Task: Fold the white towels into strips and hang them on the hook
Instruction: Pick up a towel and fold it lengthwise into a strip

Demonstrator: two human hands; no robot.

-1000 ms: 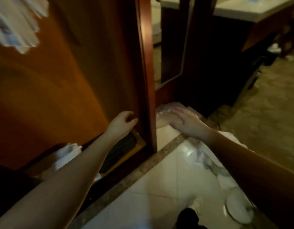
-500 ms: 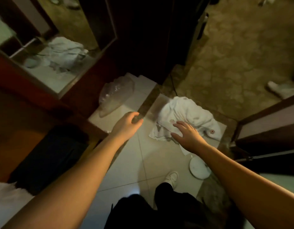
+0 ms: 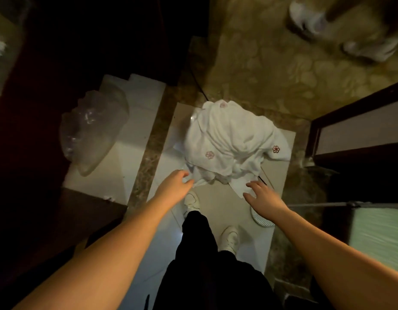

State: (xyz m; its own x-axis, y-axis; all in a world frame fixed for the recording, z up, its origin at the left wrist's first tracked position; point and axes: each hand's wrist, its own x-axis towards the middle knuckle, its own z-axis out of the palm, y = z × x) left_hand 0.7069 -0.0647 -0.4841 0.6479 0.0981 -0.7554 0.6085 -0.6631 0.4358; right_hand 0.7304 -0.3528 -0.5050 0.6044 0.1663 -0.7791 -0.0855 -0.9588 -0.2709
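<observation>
A crumpled heap of white towels (image 3: 229,142) with small red flower marks lies on the pale tiled floor in front of my feet. My left hand (image 3: 173,187) reaches down to the heap's near left edge, fingers loosely bent, touching the cloth there. My right hand (image 3: 260,194) hovers over the near right corner of the heap with its fingers spread. Neither hand grips a towel. No hook is in view.
A clear plastic bag (image 3: 93,133) lies on the tiles to the left beside dark wooden furniture (image 3: 37,108). A round white plate-like object (image 3: 261,219) sits under my right wrist. Patterned carpet (image 3: 283,63) lies beyond, with white slippers (image 3: 327,25) at top right. A door frame (image 3: 350,135) stands at right.
The view has swung from the wooden door down to the floor. Both hands have dropped from door level to the near edge of the towel heap.
</observation>
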